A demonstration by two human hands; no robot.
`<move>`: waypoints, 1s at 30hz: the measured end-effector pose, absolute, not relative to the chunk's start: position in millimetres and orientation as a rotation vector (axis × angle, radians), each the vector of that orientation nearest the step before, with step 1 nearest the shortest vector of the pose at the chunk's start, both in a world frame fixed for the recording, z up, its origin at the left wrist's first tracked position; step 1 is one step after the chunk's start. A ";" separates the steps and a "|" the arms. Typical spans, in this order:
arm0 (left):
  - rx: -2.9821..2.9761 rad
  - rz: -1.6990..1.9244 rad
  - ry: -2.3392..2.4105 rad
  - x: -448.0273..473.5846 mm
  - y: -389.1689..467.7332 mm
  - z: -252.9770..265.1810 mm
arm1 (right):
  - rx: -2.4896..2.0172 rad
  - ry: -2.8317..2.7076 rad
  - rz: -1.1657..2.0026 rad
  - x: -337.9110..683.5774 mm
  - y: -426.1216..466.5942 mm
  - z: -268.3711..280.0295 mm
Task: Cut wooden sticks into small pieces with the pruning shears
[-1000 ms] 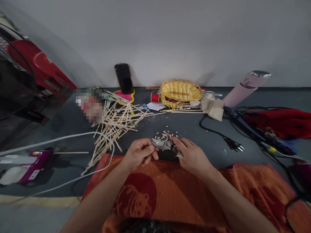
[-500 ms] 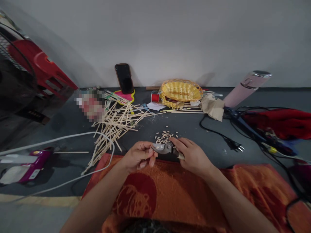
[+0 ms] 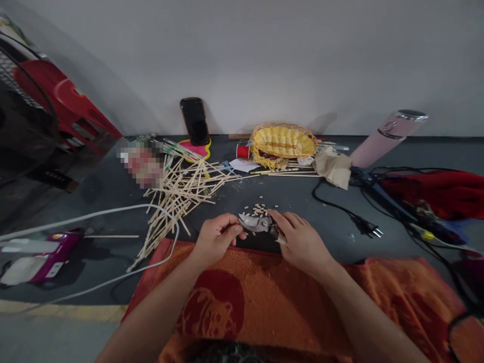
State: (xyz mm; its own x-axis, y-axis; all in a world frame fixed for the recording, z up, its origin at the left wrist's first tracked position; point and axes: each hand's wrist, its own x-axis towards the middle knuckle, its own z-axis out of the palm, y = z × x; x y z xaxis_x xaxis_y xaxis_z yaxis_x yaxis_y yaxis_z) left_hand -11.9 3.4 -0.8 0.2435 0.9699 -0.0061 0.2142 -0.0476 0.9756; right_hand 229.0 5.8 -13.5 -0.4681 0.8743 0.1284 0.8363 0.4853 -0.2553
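Right fingers (image 3: 279,223) wrapped round the handles of the pruning shears (image 3: 254,223), held above the desk (image 3: 298,190) | left fingers (image 3: 233,231) bent at the blade tips, any pinch too small to tell | short pale pieces (image 3: 259,208) just beyond | stick pile (image 3: 182,186) farther left | orange towel (image 3: 272,297) beneath the forearms

Shears (image 3: 257,224) and short wooden bits (image 3: 259,205)
The shears' curved grey metal blades point left; the pale, stubby bits lie scattered in a loose cluster, mostly just beyond the blades.
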 end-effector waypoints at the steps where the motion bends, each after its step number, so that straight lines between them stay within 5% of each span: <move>1: 1.478 0.912 1.158 -12.3 3.3 -0.8 | -1.454 -2.501 0.238 229.4 6.4 -13.2; 30: 1.424 1.024 1.051 -10.7 8.7 -10.3 | -1.458 -2.471 0.153 234.1 7.0 -8.2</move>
State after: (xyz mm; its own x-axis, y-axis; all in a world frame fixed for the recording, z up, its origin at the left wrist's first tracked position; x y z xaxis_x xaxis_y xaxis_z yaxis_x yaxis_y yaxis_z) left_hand -10.7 8.7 -10.3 0.2503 0.9668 0.0509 0.0757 -0.0720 0.9945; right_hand 234.1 7.0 -8.2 -0.4580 0.8715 0.1751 0.8433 0.4883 -0.2247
